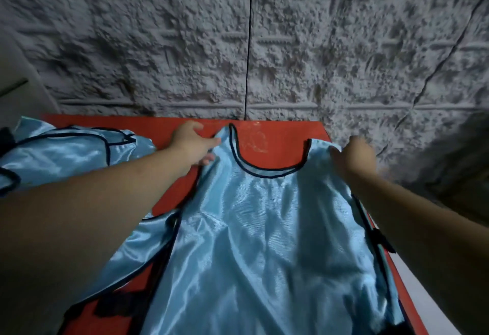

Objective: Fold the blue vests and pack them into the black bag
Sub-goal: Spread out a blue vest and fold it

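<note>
A shiny light-blue vest (264, 242) with black trim lies spread face up on the red table (267, 141), its neck opening pointing at the wall. My left hand (191, 144) pinches the vest's left shoulder strap near the table's far edge. Gripping the right shoulder strap, my right hand (357, 157) has its fingers curled into the cloth. Another blue vest (74, 152) lies crumpled at the far left of the table. Part of a further blue vest (137, 252) shows under my left forearm. The black bag is not clearly in view.
A rough grey textured wall (291, 43) rises right behind the table. The table's right edge (412, 295) drops off beside my right forearm. Dark fabric (119, 305) lies at the lower left, under the vest's edge.
</note>
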The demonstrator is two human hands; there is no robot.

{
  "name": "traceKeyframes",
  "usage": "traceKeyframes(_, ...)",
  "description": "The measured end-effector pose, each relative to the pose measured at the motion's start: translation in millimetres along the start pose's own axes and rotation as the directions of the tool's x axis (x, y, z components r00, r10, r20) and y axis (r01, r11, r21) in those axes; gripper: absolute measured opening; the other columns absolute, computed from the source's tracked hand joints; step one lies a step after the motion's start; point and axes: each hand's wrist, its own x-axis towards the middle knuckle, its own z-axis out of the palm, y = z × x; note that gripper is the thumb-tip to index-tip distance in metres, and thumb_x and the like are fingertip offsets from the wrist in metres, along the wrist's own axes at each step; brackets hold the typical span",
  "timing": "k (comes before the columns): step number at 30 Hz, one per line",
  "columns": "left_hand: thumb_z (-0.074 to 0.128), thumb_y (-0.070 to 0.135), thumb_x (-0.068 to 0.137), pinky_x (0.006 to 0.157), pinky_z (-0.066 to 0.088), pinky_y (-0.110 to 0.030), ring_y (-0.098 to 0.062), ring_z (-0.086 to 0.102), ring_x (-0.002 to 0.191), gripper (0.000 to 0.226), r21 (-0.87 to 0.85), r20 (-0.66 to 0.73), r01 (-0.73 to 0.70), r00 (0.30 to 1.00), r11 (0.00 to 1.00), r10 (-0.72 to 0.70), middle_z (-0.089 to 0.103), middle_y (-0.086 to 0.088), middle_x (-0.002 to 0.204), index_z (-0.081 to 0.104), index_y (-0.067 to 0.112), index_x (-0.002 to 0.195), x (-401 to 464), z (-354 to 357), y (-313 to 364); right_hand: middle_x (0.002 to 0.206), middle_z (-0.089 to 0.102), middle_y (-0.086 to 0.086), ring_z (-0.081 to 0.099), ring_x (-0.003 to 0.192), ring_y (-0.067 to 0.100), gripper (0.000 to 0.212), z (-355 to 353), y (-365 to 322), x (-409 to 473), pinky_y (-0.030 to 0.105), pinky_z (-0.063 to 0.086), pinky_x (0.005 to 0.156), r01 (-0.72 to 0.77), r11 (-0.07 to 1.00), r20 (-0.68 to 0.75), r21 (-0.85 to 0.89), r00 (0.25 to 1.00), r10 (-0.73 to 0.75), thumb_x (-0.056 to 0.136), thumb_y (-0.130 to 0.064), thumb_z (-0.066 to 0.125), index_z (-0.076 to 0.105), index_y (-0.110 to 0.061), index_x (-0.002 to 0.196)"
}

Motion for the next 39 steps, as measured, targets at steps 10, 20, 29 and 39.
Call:
traceKeyframes(10, 0.045, 0.034, 0.106, 0.112, 0.038, -0.034, -0.022, 0.050, 0.135, 0.045, 0.632, 0.170, -0.249, 0.968, 0.734, 0.182, 0.051, -0.001, 0.149, 0.042, 0.024, 0.150, -149.2, -109.0, -120.3, 0.170, -0.007, 0.000, -0.004, 0.157, 0.028, 0.084, -9.8, -27.1, -250.7, 0.051, 0.008, 0.126, 0.558, 0.824, 0.588, -0.097, 0.700, -0.405, 0.096, -0.063, 0.046, 0.003, -0.030, 0.161)
traceKeyframes(20, 0.058, 0.040, 0.097, 0.089, 0.053, -0.038, -0.035, 0.068, 0.102, 0.032, 0.819, -0.032, -0.072, 0.985, 0.569, 0.171, 0.074, -0.013, 0.106, 0.074, 0.014, 0.107, -119.8, -145.9, -105.0, 0.170, 0.004, 0.001, -0.003, 0.157, 0.025, 0.082, -26.9, -25.8, -279.2, 0.054, 0.001, 0.125, 0.517, 0.853, 0.589, -0.070, 0.711, -0.383, 0.091, -0.078, 0.023, 0.014, -0.033, 0.160)
traceKeyframes(29, 0.081, 0.018, 0.071, 0.055, 0.040, -0.027, -0.019, 0.060, 0.063, 0.015, 0.411, 0.024, 0.067, 0.996, 0.909, -0.084, 0.067, -0.001, 0.067, 0.068, 0.011, 0.069, -167.8, -65.8, -79.0, 0.136, 0.050, 0.014, 0.044, 0.127, 0.036, 0.066, -44.6, 61.8, -201.4, 0.046, 0.040, 0.108, 0.067, 0.992, 0.125, -0.103, 0.991, -0.053, 0.086, -0.029, 0.066, 0.041, -0.016, 0.147)
traceKeyframes(39, 0.066, -0.001, 0.087, 0.093, 0.054, -0.046, -0.038, 0.072, 0.099, 0.023, -0.276, 0.407, 0.435, 0.861, 0.857, -0.306, 0.074, -0.024, 0.109, 0.072, -0.002, 0.109, -151.2, -91.7, -54.2, 0.148, 0.042, 0.008, 0.036, 0.136, 0.036, 0.049, -30.6, 75.8, -181.1, 0.048, 0.039, 0.110, 0.102, 0.956, 0.364, -0.275, 0.931, 0.005, 0.100, -0.047, 0.041, 0.045, -0.026, 0.144)
